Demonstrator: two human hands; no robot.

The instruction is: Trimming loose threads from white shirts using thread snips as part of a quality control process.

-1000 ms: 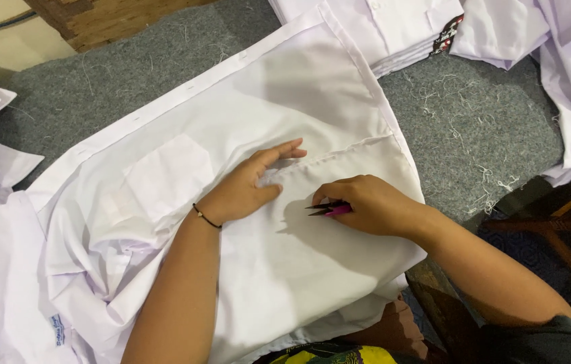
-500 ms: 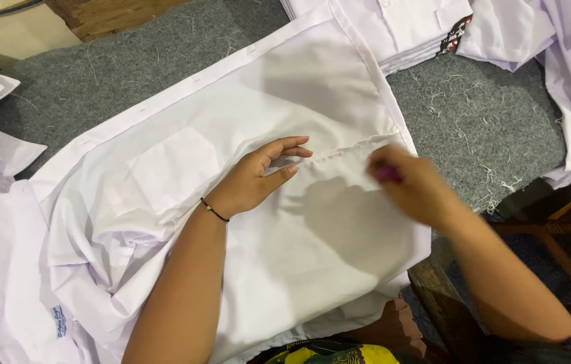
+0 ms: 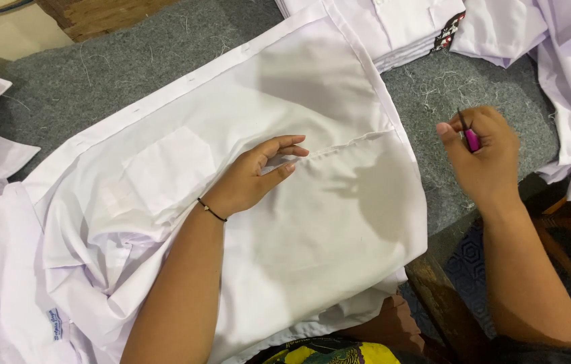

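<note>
Head view shows me my left hand (image 3: pixel 255 178) lying flat, fingers apart and holding nothing, on the white shirt (image 3: pixel 285 222) spread over the grey felt table (image 3: pixel 97 74), fingertips beside a seam (image 3: pixel 349 143). My right hand (image 3: pixel 481 158) hangs above the bare felt just past the shirt's edge, its grip closed on a small pink-handled tool (image 3: pixel 470 137) with a dark tip. Folded white shirts (image 3: pixel 393 27) lie at the far edge.
</note>
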